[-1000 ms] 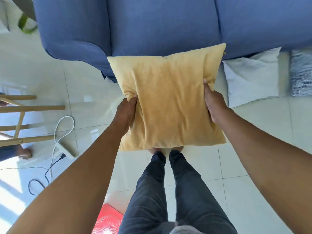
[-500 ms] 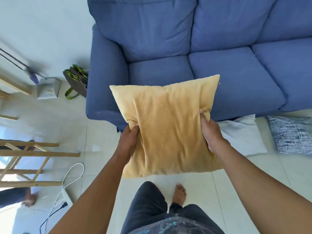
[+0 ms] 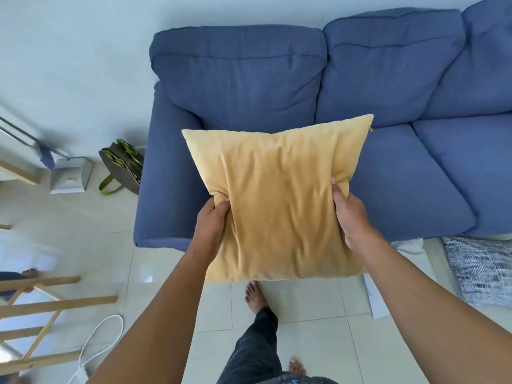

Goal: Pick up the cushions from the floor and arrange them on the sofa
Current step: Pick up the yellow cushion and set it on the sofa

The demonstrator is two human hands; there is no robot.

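floor: pale glossy tile [image 3: 304,309], light grout lines, bright glare patch left of the sofa's near corner
wall: plain white [image 3: 77,51], behind and left of the sofa
sofa: blue fabric [image 3: 401,189], seat and back cushions bare; left armrest nearest the camera's left side
yellow cushion: [image 3: 279,206] held in the air in front of the sofa's left seat, covering most of that seat's front edge; whether it touches the sofa I can't tell
left hand: [image 3: 210,225] clamped on the yellow cushion's left edge, fingers curled behind, thumb on the front, fabric bunched
right hand: [image 3: 352,217] closed on the yellow cushion's right edge, thumb on the front face, fingers behind it
patterned cushion: [image 3: 482,270] blue-white, flat on the floor at the sofa's front, right of the yellow cushion
white cushion: [image 3: 410,246] on the floor at the sofa's front edge, mostly hidden behind the right forearm
paper: white sheet [image 3: 375,300] on the tile just below the white cushion
bag: dark with green trim [image 3: 122,164], leaning against the outside of the sofa's left armrest
dustpan: grey [image 3: 70,176], left of the bag, long handle running up-left
wooden frame: [image 3: 41,320] well left of the sofa, on the floor
cable: white [image 3: 97,339], looped beside the wooden frame
in the way: person's own bare feet [image 3: 256,296] and dark trouser leg between camera and sofa
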